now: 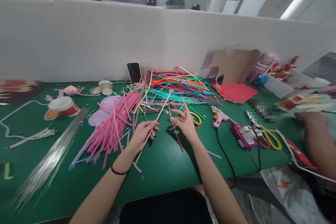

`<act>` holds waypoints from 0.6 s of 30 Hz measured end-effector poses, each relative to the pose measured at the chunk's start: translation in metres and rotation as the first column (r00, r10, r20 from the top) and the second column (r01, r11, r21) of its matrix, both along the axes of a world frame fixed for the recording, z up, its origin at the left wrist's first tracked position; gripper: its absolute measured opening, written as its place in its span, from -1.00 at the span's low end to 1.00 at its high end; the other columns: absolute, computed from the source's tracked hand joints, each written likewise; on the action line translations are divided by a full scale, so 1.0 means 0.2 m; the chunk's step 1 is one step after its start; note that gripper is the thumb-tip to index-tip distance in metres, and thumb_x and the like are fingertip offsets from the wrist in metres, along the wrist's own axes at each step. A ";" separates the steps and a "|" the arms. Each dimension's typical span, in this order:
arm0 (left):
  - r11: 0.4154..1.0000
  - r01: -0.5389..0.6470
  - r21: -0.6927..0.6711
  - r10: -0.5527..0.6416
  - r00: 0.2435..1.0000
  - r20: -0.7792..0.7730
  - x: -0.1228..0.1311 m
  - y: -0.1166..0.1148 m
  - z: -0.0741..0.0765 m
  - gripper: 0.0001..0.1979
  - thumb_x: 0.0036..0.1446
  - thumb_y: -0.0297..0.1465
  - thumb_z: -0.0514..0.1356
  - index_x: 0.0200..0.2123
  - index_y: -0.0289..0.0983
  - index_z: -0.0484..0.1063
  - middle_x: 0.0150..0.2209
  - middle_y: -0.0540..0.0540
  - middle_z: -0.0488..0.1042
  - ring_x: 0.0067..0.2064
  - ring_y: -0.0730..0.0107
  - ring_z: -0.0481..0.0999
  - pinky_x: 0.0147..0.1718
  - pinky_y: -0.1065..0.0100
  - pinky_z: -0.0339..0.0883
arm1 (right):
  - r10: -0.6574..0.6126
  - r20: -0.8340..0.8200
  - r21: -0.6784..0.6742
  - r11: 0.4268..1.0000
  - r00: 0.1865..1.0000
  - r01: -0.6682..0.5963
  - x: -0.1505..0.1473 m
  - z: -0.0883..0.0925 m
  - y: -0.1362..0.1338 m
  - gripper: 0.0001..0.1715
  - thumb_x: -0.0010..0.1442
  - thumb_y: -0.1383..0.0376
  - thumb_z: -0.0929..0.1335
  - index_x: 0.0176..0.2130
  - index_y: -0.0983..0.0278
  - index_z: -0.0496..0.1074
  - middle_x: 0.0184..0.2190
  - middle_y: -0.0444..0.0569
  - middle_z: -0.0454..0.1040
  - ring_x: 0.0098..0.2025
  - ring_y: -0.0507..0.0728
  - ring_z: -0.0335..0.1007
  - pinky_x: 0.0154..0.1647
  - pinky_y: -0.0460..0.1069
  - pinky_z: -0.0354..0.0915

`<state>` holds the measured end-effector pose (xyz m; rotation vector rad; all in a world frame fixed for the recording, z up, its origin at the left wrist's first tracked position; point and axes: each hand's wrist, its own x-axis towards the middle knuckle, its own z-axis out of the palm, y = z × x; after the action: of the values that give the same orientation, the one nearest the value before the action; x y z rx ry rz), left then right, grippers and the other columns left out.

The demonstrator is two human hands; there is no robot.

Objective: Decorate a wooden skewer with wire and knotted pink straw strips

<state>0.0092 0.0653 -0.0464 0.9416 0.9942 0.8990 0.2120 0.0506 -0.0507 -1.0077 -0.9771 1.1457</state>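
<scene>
My left hand (pixel 146 134) is closed around a thin pale stick (pixel 162 107), which slants up to the right and has a small pink piece (pixel 171 91) at its tip. To the right, my right hand (pixel 183 120) has its thumb and a finger close together, with the index finger raised. A thin wire loop shows by that fingertip; whether the hand grips it is too fine to tell. Just beneath it lies a dark pink strip (pixel 177 138). A bundle of pink fuzzy stems (pixel 115 126) rests left of my left hand.
Many coloured stems (pixel 181 84) lie behind my hands. A glue gun (pixel 219 116), a purple power strip (pixel 243 135) and yellow-handled scissors (pixel 273 139) are on the right. Clear wires (pixel 55 150) and a paper cup (pixel 67 106) sit left. Another person's arm (pixel 319 140) reaches in at right.
</scene>
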 end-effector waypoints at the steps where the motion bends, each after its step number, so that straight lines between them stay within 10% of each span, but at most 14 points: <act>1: 1.000 0.002 0.000 -0.002 1.000 0.000 0.00 0.00 0.00 -0.69 0.01 -0.20 0.37 -0.31 -0.35 0.56 -0.47 -0.04 0.47 -0.62 0.65 0.32 -0.70 0.57 0.18 | 0.021 -0.017 0.001 1.000 1.000 -0.021 0.00 0.00 0.00 0.37 -0.04 0.22 0.55 0.41 -0.10 -0.32 0.11 0.01 0.46 -0.34 0.02 0.47 -0.42 -0.06 0.46; 18: 0.999 0.027 -0.028 -0.027 0.999 -0.018 -0.01 0.00 -0.01 -0.71 0.02 -0.24 0.36 -0.30 -0.36 0.55 -0.47 -0.03 0.48 -0.62 0.65 0.35 -0.70 0.58 0.20 | 0.118 0.090 0.059 0.991 0.989 -0.124 0.02 -0.03 -0.01 0.46 -0.02 0.28 0.55 0.39 -0.15 -0.50 -0.04 -0.06 0.48 -0.31 0.04 0.48 -0.28 -0.01 0.45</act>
<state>0.0078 0.0653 -0.0480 0.9395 1.0049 0.8534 0.2154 0.0495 -0.0560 -0.9636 -1.1504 1.1702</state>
